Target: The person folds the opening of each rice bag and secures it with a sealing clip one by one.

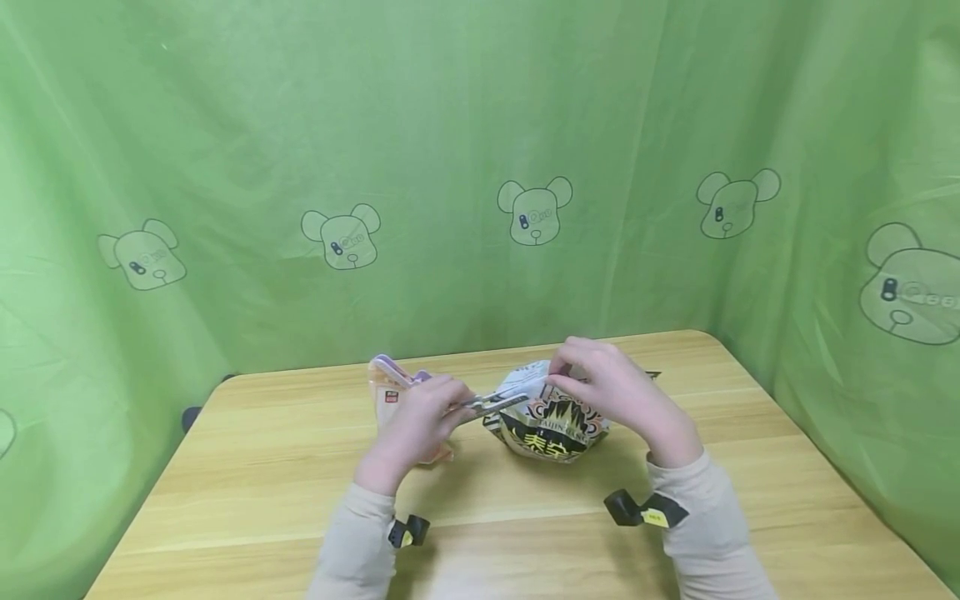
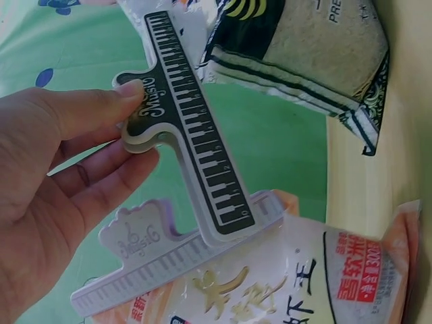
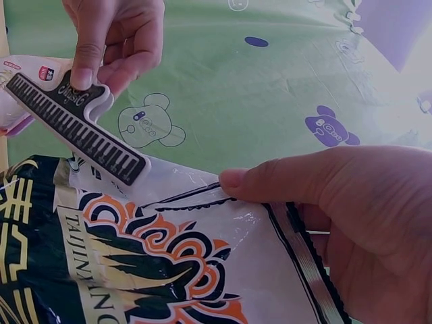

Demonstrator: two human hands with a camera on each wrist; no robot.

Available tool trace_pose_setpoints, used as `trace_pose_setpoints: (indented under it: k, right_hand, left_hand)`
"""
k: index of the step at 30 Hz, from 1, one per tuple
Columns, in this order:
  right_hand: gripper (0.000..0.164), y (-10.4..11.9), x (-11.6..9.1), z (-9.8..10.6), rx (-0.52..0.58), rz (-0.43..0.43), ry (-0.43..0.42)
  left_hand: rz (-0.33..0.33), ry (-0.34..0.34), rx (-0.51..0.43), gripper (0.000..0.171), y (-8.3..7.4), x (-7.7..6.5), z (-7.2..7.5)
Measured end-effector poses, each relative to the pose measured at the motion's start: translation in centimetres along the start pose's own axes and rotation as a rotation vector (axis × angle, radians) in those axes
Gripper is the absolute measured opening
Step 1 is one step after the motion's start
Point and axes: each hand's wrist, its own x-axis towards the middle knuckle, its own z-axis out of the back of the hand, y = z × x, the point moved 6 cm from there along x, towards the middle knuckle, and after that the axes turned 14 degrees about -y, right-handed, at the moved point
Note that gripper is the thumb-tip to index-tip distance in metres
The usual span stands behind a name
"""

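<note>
My left hand (image 1: 423,421) pinches a black-and-white clip (image 2: 196,128) printed with piano keys and the word Music, thumb on its handle. In the right wrist view the clip overlaps the top of a black, white and gold food bag (image 3: 155,256) with orange swirls. My right hand (image 1: 611,383) grips the folded upper edge of that bag between thumb and fingers. The bag stands on the table, its lower part bulging. Beside the left hand is a second, pinkish bag (image 2: 263,283), with a pale purple clip (image 2: 182,256) across its top.
The wooden table (image 1: 247,467) has rounded back corners. Behind it hangs a green curtain (image 1: 450,167) with bear-face prints, which also runs down both sides. Small black wrist cameras (image 1: 408,531) are strapped over the sleeves.
</note>
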Motion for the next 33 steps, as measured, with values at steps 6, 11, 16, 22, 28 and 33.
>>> trace_pose_setpoints:
  k: [6, 11, 16, 22, 28, 33]
  right_hand:
    - [0.007, 0.1, 0.0, -0.1, -0.013, 0.010, -0.001]
    - [0.008, 0.1, 0.1, 0.0, -0.018, 0.014, -0.005]
    - [0.008, 0.0, 0.1, -0.1, -0.020, 0.015, -0.003]
    - [0.008, 0.0, 0.0, -0.1, -0.014, 0.006, -0.005]
    - [0.009, 0.1, 0.0, -0.1, -0.014, -0.004, 0.004]
    - [0.009, 0.2, 0.0, -0.1, -0.007, 0.009, -0.002]
  left_hand:
    - [-0.022, -0.029, 0.011, 0.013, -0.4, 0.0, -0.3]
    - [-0.040, -0.054, -0.006, 0.013, -0.5, 0.0, -0.6]
    - [-0.036, -0.057, -0.014, 0.011, -0.7, 0.0, -0.8]
    - [-0.056, -0.073, -0.026, 0.010, -0.8, 0.0, -0.9]
    - [-0.072, -0.105, -0.013, 0.011, -1.1, 0.1, -1.0]
    - [-0.075, -0.121, -0.026, 0.013, -1.3, 0.2, -1.1]
